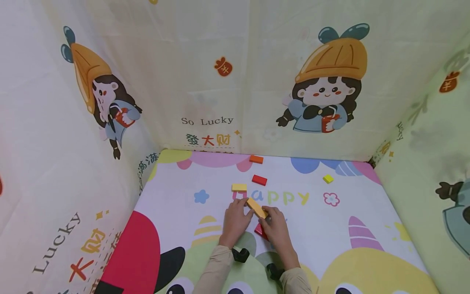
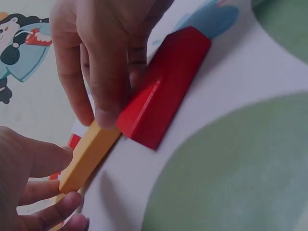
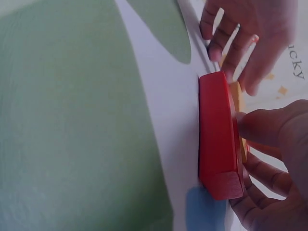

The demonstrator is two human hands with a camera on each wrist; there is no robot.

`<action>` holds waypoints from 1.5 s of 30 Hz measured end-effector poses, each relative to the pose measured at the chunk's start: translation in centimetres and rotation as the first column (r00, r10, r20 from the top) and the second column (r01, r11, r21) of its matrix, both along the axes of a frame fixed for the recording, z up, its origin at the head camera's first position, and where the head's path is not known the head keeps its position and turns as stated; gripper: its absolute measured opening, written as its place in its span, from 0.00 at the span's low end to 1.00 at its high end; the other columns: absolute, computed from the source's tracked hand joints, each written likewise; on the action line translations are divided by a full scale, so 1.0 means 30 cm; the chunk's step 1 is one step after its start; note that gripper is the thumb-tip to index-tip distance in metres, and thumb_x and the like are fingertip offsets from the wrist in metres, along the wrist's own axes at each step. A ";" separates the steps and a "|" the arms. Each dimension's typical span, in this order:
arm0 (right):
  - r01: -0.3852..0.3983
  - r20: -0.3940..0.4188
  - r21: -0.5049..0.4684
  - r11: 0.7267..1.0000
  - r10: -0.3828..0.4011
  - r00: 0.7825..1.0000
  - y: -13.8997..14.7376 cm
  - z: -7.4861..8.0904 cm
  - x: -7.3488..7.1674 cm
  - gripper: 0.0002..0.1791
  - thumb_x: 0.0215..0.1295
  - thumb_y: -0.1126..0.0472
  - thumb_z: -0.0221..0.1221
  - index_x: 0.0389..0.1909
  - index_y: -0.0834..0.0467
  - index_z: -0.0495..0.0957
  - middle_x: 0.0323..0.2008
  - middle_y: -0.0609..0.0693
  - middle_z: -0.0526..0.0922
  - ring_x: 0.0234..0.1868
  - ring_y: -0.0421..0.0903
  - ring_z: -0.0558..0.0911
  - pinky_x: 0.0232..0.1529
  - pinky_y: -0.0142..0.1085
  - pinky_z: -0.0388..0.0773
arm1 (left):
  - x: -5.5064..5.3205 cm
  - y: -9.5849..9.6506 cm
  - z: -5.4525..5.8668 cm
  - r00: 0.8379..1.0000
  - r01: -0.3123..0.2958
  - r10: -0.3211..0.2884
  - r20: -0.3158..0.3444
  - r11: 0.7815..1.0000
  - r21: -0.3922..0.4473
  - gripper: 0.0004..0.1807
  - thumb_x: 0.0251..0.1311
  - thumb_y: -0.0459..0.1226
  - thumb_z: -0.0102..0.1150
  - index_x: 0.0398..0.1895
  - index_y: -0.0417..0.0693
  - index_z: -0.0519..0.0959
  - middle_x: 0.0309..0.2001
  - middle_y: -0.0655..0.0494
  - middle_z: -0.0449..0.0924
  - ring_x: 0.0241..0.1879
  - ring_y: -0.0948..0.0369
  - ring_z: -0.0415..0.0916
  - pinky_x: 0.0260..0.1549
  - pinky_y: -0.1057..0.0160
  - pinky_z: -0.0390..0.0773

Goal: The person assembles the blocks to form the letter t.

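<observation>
A yellow-orange rectangular block (image 1: 257, 208) lies slantwise between my two hands. My left hand (image 1: 236, 218) holds its far left end, thumb on one side and fingers around the end in the left wrist view. At the near right end, my right hand (image 1: 278, 228) pinches the same block. A red block with slanted faces (image 2: 168, 86) lies beside the right fingers, partly covered by that hand in the head view. The right wrist view shows this red block (image 3: 216, 134) in front of the orange one, hiding much of it and of the right fingertips.
Beyond the hands on the printed mat (image 1: 220, 171) lie a pale yellow block (image 1: 239, 188), a red block (image 1: 259, 180) and an orange block (image 1: 256, 159). Farther right is a small yellow block (image 1: 328, 179). Printed cloth walls (image 1: 264, 53) surround the mat at the back and sides.
</observation>
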State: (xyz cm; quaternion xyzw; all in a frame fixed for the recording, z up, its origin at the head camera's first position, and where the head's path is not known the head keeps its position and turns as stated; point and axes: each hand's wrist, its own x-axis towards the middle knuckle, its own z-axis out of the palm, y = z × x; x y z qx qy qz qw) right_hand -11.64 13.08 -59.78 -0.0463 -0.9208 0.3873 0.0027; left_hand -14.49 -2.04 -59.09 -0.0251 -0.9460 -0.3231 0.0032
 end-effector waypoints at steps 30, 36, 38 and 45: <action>0.207 0.060 -0.065 0.976 -0.203 0.977 0.002 0.012 -0.022 0.33 0.65 0.57 0.71 0.68 0.61 0.73 0.55 0.59 0.78 0.49 0.52 0.80 0.54 0.48 0.85 | -0.104 0.136 -0.007 0.997 0.073 -0.078 0.020 0.982 0.174 0.28 0.64 0.43 0.72 0.68 0.52 0.79 0.53 0.56 0.87 0.43 0.60 0.81 0.46 0.61 0.84; 0.231 0.062 -0.054 0.971 -0.228 0.972 0.000 0.009 -0.022 0.33 0.64 0.57 0.71 0.67 0.63 0.73 0.55 0.60 0.79 0.49 0.53 0.80 0.56 0.50 0.84 | -0.110 0.146 -0.015 0.996 0.082 -0.085 0.018 0.986 0.143 0.28 0.64 0.45 0.72 0.67 0.55 0.80 0.50 0.59 0.86 0.47 0.61 0.81 0.51 0.61 0.83; 0.238 0.055 -0.054 0.970 -0.235 0.971 -0.002 0.008 -0.023 0.33 0.64 0.57 0.71 0.67 0.63 0.73 0.54 0.60 0.79 0.49 0.53 0.80 0.57 0.51 0.84 | -0.112 0.148 -0.017 0.996 0.085 -0.089 0.021 0.989 0.121 0.28 0.64 0.45 0.72 0.67 0.55 0.80 0.48 0.60 0.84 0.48 0.61 0.81 0.52 0.61 0.83; 0.248 0.045 -0.032 0.968 -0.247 0.968 -0.003 0.010 -0.029 0.32 0.63 0.56 0.72 0.64 0.64 0.75 0.51 0.60 0.79 0.45 0.53 0.79 0.53 0.50 0.85 | -0.118 0.155 -0.014 0.995 0.093 -0.095 0.019 0.992 0.080 0.28 0.63 0.45 0.73 0.66 0.56 0.81 0.41 0.61 0.82 0.41 0.63 0.77 0.43 0.64 0.79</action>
